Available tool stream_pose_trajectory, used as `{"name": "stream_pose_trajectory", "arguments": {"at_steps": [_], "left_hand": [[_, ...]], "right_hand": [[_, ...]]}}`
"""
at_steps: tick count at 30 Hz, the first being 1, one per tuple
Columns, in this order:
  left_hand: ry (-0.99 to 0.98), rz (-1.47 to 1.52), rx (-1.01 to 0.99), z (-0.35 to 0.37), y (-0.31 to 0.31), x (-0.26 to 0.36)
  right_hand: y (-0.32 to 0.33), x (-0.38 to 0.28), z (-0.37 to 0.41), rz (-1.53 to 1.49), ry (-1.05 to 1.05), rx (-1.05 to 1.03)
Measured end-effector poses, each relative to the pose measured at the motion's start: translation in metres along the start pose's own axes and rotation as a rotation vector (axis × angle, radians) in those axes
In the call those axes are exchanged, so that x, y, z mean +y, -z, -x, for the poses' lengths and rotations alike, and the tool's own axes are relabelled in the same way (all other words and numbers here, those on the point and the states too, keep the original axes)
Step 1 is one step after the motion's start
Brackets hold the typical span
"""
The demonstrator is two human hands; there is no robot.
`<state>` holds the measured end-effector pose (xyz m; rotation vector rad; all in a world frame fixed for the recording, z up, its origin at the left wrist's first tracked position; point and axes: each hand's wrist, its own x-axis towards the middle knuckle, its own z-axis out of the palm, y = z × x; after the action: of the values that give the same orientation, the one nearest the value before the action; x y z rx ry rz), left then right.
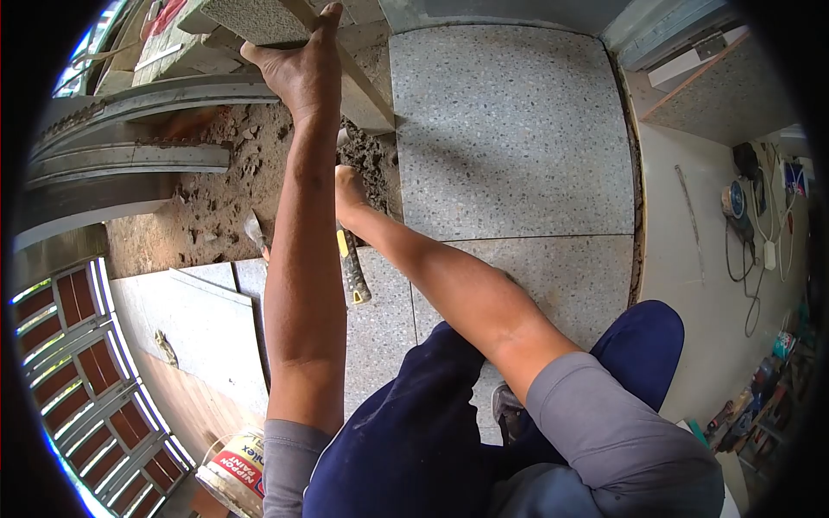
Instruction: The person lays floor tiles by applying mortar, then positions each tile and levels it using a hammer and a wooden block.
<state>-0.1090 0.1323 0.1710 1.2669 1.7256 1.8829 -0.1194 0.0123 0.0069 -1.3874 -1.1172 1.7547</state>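
Note:
My left hand (302,65) grips the edge of a speckled grey stone tile (259,19) that is tilted up off the floor at the top of the view. Beneath it lies a bed of brown sandy mortar (216,198). My right hand (350,194) reaches down to the mortar at the edge of the laid tiles (509,129); its fingers are hidden from me. A hammer with a yellow and black handle (353,272) lies just below that wrist. A small trowel (256,233) rests on the mortar, partly behind my left arm.
Metal door tracks (129,155) run along the left of the mortar. A loose grey slab (199,328) lies at the lower left, with a paint bucket (235,470) near my left elbow. Cables and a power tool (738,207) sit on the bare floor at the right.

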Motion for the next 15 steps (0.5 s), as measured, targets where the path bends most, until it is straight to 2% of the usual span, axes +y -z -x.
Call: {"name": "stream_pose_trajectory", "arguments": {"at_steps": [3,6,8,10,12,15], "left_hand": [[0.0,-0.006,-0.006,-0.001,0.0,-0.001],[-0.005,0.002,0.003,-0.002,-0.001,-0.002],[-0.001,-0.002,0.006,-0.002,-0.001,-0.001],[0.012,-0.025,-0.003,-0.002,0.001,-0.001],[0.006,-0.033,-0.009,-0.004,0.002,-0.001],[-0.021,-0.019,0.016,0.0,-0.001,-0.001]], "right_hand": [[-0.004,-0.007,0.01,-0.198,-0.099,0.125],[-0.008,0.007,0.008,-0.223,-0.064,0.042],[-0.009,0.022,-0.003,-0.049,0.058,0.01],[-0.008,0.013,0.001,-0.022,0.061,0.065],[-0.012,0.007,0.005,-0.142,-0.054,0.205],[-0.021,0.029,-0.006,-0.028,0.022,0.037]]}}
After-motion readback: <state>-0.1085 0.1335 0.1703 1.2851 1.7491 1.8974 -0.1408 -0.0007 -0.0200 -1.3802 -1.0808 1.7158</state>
